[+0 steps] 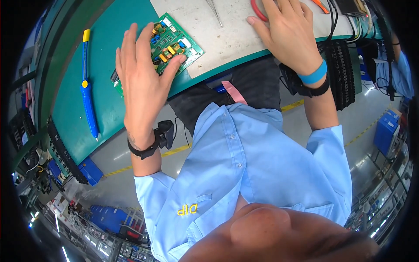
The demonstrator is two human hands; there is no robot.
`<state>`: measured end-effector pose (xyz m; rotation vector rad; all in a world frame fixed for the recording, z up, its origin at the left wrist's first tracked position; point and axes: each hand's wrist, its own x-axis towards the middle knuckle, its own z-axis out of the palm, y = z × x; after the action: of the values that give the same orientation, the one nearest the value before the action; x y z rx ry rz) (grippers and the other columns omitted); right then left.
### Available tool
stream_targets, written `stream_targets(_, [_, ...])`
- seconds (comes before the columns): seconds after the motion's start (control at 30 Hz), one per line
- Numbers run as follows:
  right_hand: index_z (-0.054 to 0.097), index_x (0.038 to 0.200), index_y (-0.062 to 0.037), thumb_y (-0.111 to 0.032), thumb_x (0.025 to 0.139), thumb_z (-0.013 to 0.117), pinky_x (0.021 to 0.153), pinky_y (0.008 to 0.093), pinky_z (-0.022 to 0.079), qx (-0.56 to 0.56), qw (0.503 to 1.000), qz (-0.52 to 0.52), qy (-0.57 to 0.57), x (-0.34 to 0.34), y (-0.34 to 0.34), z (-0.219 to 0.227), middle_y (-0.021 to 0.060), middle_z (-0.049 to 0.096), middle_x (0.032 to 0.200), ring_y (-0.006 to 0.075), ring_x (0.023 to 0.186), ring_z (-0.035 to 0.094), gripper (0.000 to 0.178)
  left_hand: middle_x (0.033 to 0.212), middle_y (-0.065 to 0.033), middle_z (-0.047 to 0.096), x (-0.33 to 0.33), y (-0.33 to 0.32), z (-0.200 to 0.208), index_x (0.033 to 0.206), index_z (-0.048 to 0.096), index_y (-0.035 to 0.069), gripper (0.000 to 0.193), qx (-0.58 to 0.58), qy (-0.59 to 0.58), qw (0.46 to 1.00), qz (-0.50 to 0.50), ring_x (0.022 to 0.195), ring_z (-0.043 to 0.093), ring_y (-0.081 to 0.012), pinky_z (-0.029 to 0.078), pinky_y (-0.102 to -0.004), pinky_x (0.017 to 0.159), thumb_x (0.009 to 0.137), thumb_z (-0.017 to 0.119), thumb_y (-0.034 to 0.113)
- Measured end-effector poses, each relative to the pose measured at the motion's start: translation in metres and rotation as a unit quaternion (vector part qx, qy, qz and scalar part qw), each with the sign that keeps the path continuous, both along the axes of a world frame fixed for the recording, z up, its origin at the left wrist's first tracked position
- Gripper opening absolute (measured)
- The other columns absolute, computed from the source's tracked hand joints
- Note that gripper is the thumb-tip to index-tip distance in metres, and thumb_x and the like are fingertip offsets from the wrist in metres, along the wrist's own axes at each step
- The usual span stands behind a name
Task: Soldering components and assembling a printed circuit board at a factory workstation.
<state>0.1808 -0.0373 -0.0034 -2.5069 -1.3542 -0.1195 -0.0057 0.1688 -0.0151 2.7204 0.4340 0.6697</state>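
Observation:
A green circuit board (196,51), crowded with coils, yellow parts and connectors, lies at the near edge of the bench. My left hand (142,72) rests over its left part, fingers spread and thumb on the board; whatever sits beneath the palm is hidden. Further right, my right hand (292,37) is above the pale work mat (235,39) with its fingers stretched forward and its thumb apart. A red curved handle (258,9) shows between that thumb and the index finger, not visibly gripped. The far fingertips meet the picture's upper rim.
On the green bench mat (65,118) at left lies a blue and yellow desoldering pump (87,94). Metal tweezers (214,12) lie between my hands. An orange handle (321,6), black cables (335,24) and a dark box (352,7) occupy the right side.

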Motion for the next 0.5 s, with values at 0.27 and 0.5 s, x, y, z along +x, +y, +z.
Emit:
stream_targets(0.27, [0.057,0.116,0.0056,-0.025,0.086,0.070,0.097,0.0478,0.041,-0.005,0.999,-0.016,-0.050,0.019,0.011,-0.015,0.0246,0.059,0.103,0.0399,0.104,0.056,0.045,0.131,-0.0138,0.065,0.006,0.012,0.007,0.136,0.062,0.009,0.070,0.020,0.099,0.994,-0.037,0.124,0.058,-0.0321,0.035,-0.0492,0.109,0.078,0.087,0.039])
stream_targets(0.5, [0.057,0.114,0.0057,-0.024,0.085,0.069,0.096,0.0472,0.041,0.019,0.998,-0.021,-0.060,0.021,0.014,-0.005,0.0246,0.060,0.103,0.0402,0.103,0.056,0.043,0.130,-0.0115,0.066,0.006,0.009,0.009,0.136,0.063,0.009,0.078,0.065,0.076,0.995,-0.007,0.120,0.060,-0.0298,0.038,-0.0462,0.103,0.069,0.091,0.040])
